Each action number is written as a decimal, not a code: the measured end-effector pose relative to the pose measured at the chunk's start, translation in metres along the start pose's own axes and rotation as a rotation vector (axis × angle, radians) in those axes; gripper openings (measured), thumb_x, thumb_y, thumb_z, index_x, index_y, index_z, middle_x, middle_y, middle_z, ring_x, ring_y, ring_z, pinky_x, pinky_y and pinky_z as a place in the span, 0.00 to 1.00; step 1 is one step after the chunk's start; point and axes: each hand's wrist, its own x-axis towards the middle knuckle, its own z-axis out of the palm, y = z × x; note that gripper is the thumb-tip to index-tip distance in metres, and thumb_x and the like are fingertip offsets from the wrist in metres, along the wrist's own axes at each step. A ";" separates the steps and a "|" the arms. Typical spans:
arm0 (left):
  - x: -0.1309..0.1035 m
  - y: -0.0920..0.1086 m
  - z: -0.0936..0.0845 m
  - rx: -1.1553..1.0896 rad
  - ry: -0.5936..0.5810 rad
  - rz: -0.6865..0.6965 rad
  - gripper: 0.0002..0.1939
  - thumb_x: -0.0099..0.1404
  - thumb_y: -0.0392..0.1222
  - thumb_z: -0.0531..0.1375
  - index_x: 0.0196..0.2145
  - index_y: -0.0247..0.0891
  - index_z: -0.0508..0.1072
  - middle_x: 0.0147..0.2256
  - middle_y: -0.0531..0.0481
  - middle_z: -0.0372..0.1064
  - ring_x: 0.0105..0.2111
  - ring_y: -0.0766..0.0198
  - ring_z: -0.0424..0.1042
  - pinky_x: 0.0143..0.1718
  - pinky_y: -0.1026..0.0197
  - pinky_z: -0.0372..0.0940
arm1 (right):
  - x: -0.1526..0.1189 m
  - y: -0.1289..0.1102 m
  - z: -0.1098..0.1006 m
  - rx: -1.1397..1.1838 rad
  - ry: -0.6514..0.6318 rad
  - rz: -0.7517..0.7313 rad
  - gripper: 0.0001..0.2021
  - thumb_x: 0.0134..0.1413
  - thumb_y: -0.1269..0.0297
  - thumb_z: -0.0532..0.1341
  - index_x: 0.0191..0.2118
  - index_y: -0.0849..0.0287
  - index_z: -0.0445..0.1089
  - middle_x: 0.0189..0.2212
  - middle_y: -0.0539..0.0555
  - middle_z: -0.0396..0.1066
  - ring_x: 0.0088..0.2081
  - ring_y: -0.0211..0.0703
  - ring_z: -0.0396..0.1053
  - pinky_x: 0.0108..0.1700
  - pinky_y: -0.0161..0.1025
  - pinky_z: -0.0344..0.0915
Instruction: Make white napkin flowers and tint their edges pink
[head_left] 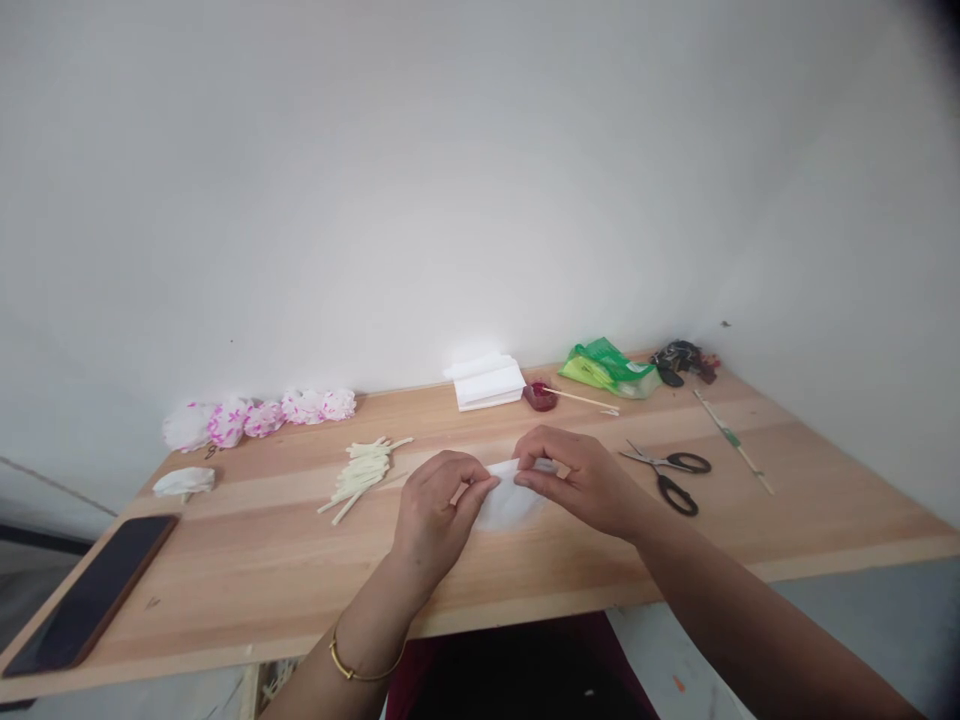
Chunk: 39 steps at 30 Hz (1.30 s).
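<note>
My left hand (442, 510) pinches the left part of the top edge of a thin white sheet (510, 505) between thumb and fingers. The right part of the same edge is pinched by my right hand (577, 475), its fingers curled over the sheet. The sheet looks sheer and hangs down between the hands, close above the wooden table (585, 570). Left of my hands lies a loose pile of pale cream sticks (364, 475). Black-handled scissors (675, 475) lie partly spread to the right of my right hand.
White-and-pink ruffled bundles (262, 415) line the back left, near a folded white piece (184, 481) and a phone (94, 590). Along the back are stacked white sheets (487, 383), a dish of dark red liquid (540, 396), and a green plastic bag (609, 368).
</note>
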 end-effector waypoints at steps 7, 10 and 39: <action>0.001 0.002 -0.003 -0.025 -0.028 -0.046 0.03 0.61 0.34 0.61 0.29 0.36 0.70 0.28 0.52 0.71 0.29 0.69 0.70 0.32 0.67 0.62 | -0.003 0.005 0.001 0.012 0.040 0.027 0.07 0.56 0.61 0.62 0.31 0.58 0.67 0.29 0.49 0.70 0.31 0.37 0.67 0.34 0.34 0.60; 0.001 0.005 -0.005 -0.027 -0.046 -0.101 0.04 0.60 0.35 0.61 0.28 0.36 0.71 0.27 0.53 0.71 0.28 0.69 0.70 0.32 0.67 0.62 | -0.004 0.005 0.002 0.026 0.072 0.019 0.07 0.55 0.62 0.63 0.30 0.58 0.67 0.28 0.49 0.70 0.31 0.37 0.67 0.34 0.34 0.61; 0.002 0.011 -0.007 -0.062 -0.001 -0.175 0.03 0.60 0.37 0.62 0.30 0.37 0.71 0.26 0.53 0.70 0.28 0.68 0.70 0.31 0.65 0.65 | -0.006 0.003 0.005 -0.005 0.193 -0.018 0.07 0.53 0.61 0.64 0.30 0.56 0.67 0.26 0.49 0.71 0.29 0.38 0.68 0.32 0.34 0.62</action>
